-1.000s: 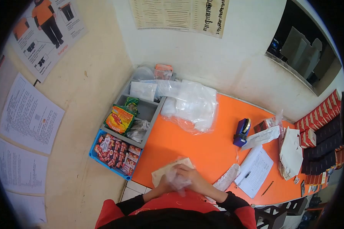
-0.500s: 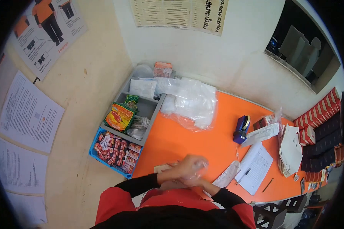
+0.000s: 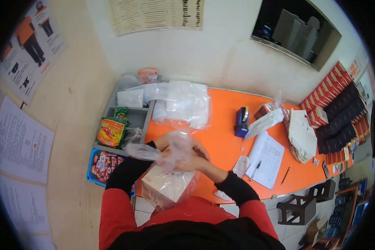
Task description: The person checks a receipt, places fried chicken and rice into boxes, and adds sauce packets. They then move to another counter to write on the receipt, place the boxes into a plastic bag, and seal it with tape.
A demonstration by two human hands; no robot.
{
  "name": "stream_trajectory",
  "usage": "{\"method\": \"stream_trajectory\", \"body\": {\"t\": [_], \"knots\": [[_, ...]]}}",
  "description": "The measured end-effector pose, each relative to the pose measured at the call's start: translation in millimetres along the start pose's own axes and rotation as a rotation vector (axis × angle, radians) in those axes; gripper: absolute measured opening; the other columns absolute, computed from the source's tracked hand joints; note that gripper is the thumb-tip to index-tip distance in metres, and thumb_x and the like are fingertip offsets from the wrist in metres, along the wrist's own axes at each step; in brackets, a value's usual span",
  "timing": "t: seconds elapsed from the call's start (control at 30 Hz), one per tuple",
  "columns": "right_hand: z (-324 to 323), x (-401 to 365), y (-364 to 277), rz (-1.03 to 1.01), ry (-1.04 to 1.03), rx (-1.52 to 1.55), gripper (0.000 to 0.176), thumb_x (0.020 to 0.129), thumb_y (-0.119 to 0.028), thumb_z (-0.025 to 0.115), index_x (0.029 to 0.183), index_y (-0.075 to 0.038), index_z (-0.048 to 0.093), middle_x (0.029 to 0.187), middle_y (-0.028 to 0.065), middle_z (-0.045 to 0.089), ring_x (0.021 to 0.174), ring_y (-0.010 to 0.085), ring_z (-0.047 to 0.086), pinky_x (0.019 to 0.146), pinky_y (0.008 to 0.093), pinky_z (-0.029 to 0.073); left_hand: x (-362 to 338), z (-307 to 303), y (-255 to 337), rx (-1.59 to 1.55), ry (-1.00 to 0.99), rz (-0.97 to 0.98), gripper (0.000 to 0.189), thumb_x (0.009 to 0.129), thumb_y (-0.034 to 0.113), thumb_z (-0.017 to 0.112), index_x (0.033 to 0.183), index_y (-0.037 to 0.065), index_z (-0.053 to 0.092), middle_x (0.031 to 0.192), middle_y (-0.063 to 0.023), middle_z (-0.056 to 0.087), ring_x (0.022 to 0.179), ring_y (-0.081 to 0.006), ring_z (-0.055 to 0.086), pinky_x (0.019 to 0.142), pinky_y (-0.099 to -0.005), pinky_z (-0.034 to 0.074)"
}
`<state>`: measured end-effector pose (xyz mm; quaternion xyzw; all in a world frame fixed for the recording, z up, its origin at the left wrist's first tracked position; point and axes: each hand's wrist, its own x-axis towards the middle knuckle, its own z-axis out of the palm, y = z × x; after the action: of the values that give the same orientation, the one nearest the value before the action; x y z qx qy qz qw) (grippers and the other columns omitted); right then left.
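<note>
A pale box (image 3: 166,183) sits inside a thin clear plastic bag (image 3: 180,141) at the table's near edge, close to my body. Above the box, the bag's top is gathered, and its loose ends stick up and out to the left. My left hand (image 3: 199,150) reaches across the far side of this gathered plastic with curled fingers. On the near side, my right hand (image 3: 185,163) grips the bunched plastic, partly covered by it. The two hands overlap, so some fingertips are hidden.
Left on the orange table (image 3: 221,166) stand a grey organizer (image 3: 143,118) with packets and a blue basket (image 3: 96,177) of small sachets. Plastic bags (image 3: 183,104) lie behind. Rightward are a tape dispenser (image 3: 241,123), an open notebook (image 3: 267,160), a pencil (image 3: 285,175) and stacked boxes (image 3: 327,89).
The bagged box has come into clear sight below my hands. My hands have moved up and slightly left in view, with the bag's ends now raised. The camera has turned rightward.
</note>
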<state>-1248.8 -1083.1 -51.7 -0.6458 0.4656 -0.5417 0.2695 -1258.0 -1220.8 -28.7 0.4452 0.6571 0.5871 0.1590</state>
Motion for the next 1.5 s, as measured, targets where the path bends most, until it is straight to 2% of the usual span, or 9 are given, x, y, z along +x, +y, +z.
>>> {"method": "stream_trajectory", "body": {"t": [0.2,0.33,0.5,0.6,0.83,0.93,1.0,1.17,1.5], "knots": [[-19.2,20.5,-32.5,0.185,-0.191,-0.153,0.046,0.074,-0.020,0.064,0.117,-0.008,0.054,0.121,0.0154,0.049,0.113,0.0303,0.044,0.099,0.0400,0.031,-61.2,-0.1,34.0,0.396,0.096,-0.179,0.041,0.083,0.022,0.055,0.120,0.006,0.049,0.101,-0.0102,0.053,0.099,-0.0228,0.053,0.082,-0.0331,0.043],[6.5,-3.2,35.1,0.084,-0.063,-0.063,0.047,0.068,-0.021,0.068,0.112,-0.010,0.057,0.119,0.0158,0.046,0.113,0.0320,0.042,0.098,0.0384,0.030,-124.1,71.5,88.0,0.766,0.456,-1.044,0.046,0.074,0.022,0.063,0.115,0.005,0.050,0.099,-0.0141,0.055,0.088,-0.0315,0.056,0.077,-0.0350,0.043],[52.3,-20.2,75.6,0.189,0.166,-0.111,0.055,0.077,-0.028,0.065,0.123,-0.007,0.043,0.124,0.0161,0.038,0.120,0.0266,0.036,0.104,0.0365,0.023,-118.5,130.4,20.7,0.832,0.771,-0.409,0.037,0.069,0.017,0.068,0.101,0.003,0.056,0.095,-0.0162,0.057,0.084,-0.0316,0.056,0.073,-0.0386,0.046],[58.9,-29.0,77.0,0.236,0.177,-0.057,0.059,0.078,-0.027,0.066,0.127,-0.007,0.040,0.126,0.0155,0.038,0.122,0.0254,0.035,0.104,0.0355,0.026,-135.9,183.3,-63.7,0.076,1.255,-0.516,0.038,0.067,0.012,0.072,0.102,0.005,0.060,0.092,-0.0093,0.058,0.078,-0.0258,0.056,0.072,-0.0381,0.045],[23.6,-63.3,33.7,0.437,0.267,0.140,0.039,0.081,-0.017,0.063,0.118,-0.008,0.053,0.121,0.0106,0.051,0.116,0.0223,0.044,0.098,0.0347,0.035,-127.0,172.1,-69.2,0.683,0.763,-0.588,0.019,0.082,0.016,0.055,0.092,0.001,0.060,0.091,-0.0137,0.057,0.081,-0.0297,0.055,0.069,-0.0384,0.044],[-41.6,-178.4,91.4,0.479,0.988,-0.088,0.027,0.079,-0.013,0.060,0.105,-0.004,0.060,0.106,0.0104,0.062,0.092,0.0197,0.059,0.078,0.0328,0.047,-106.6,173.0,-53.2,0.571,0.850,-0.661,0.019,0.081,0.015,0.053,0.093,0.002,0.060,0.090,-0.0139,0.056,0.080,-0.0294,0.055,0.071,-0.0382,0.044],[-86.0,-245.7,92.1,0.784,1.297,-0.839,0.023,0.074,-0.002,0.060,0.097,-0.002,0.063,0.092,0.0118,0.066,0.076,0.0236,0.064,0.067,0.0326,0.050,-102.0,171.9,-51.0,0.547,0.866,-0.641,0.019,0.080,0.013,0.054,0.094,0.002,0.060,0.088,-0.0141,0.056,0.079,-0.0300,0.054,0.071,-0.0382,0.043],[-112.9,-307.2,122.3,1.098,1.106,-1.090,0.012,0.073,-0.010,0.066,0.081,-0.001,0.065,0.078,0.0178,0.064,0.069,0.0294,0.064,0.063,0.0362,0.050,-108.0,175.6,-55.4,0.510,0.898,-0.680,0.021,0.079,0.011,0.055,0.097,0.001,0.060,0.086,-0.0137,0.055,0.080,-0.0302,0.054,0.074,-0.0359,0.044],[-21.1,-140.4,83.0,0.664,0.931,-0.169,0.006,0.077,-0.006,0.061,0.080,-0.001,0.060,0.070,0.0049,0.062,0.062,0.0112,0.060,0.052,0.0264,0.047,-74.2,167.2,-73.7,-0.238,1.294,-0.622,0.020,0.086,0.014,0.054,0.100,0.000,0.059,0.096,-0.0086,0.058,0.087,-0.0175,0.055,0.075,-0.0285,0.045]]}}
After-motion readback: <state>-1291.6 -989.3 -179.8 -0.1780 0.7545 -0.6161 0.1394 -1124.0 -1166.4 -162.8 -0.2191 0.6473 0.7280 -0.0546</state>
